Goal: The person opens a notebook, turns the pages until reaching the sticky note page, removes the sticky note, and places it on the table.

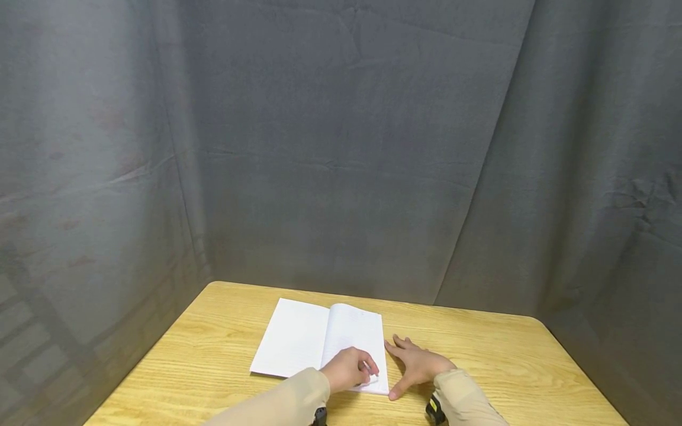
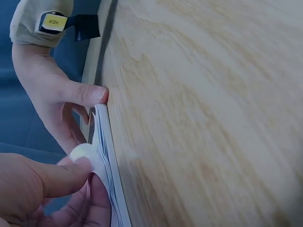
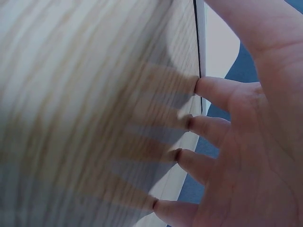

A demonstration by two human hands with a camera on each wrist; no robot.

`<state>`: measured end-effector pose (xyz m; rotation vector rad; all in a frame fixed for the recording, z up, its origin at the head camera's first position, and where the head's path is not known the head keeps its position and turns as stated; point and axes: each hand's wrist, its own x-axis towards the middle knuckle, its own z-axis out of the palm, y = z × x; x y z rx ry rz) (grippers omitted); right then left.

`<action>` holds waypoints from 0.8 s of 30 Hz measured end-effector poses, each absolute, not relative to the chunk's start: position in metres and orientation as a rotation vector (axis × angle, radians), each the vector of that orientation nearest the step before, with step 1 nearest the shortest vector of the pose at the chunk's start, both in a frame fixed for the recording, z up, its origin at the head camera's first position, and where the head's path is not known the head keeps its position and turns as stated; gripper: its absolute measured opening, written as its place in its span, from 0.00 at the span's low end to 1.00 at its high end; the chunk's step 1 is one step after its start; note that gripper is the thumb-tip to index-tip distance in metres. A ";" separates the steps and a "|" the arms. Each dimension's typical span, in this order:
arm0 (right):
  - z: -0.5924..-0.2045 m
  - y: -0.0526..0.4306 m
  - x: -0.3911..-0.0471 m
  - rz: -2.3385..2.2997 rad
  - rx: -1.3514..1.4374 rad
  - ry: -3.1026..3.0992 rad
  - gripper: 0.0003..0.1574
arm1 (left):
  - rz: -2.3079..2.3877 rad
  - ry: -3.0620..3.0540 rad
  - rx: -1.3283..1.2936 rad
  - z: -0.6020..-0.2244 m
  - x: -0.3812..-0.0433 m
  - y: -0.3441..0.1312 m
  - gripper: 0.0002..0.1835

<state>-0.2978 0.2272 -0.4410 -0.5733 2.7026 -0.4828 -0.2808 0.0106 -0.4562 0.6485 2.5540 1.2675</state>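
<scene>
An open notebook [image 1: 298, 331] with white pages, faint ruled lines on the right one, lies on the wooden table. Over its lower right part, my left hand [image 1: 348, 368] pinches a page [image 2: 97, 163] near the bottom corner between thumb and fingers, and the paper curls up there. My right hand [image 1: 418, 364] rests spread along the notebook's right edge, thumb at the lower right corner. In the right wrist view, the right hand's fingertips [image 3: 203, 86] touch the tabletop beside the notebook. The left palm is hidden in the head view.
The light wooden table [image 1: 506, 367] has rounded far corners. Grey curtains [image 1: 341, 148] hang behind it and along both sides. A dark strap with a yellow label [image 1: 435, 408] sits on the right wrist, over a beige sleeve.
</scene>
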 end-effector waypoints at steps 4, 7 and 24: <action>-0.442 0.228 -0.299 -0.481 -0.586 2.700 0.73 | 1.171 2.605 0.744 -0.455 -0.280 0.011 0.15; -0.442 0.228 -0.299 -0.483 -0.594 2.697 0.73 | 1.121 2.627 0.770 -0.454 -0.279 0.012 0.16; -0.440 0.228 -0.297 -0.502 -0.604 2.691 0.73 | 1.334 2.589 0.603 -0.455 -0.280 0.010 0.12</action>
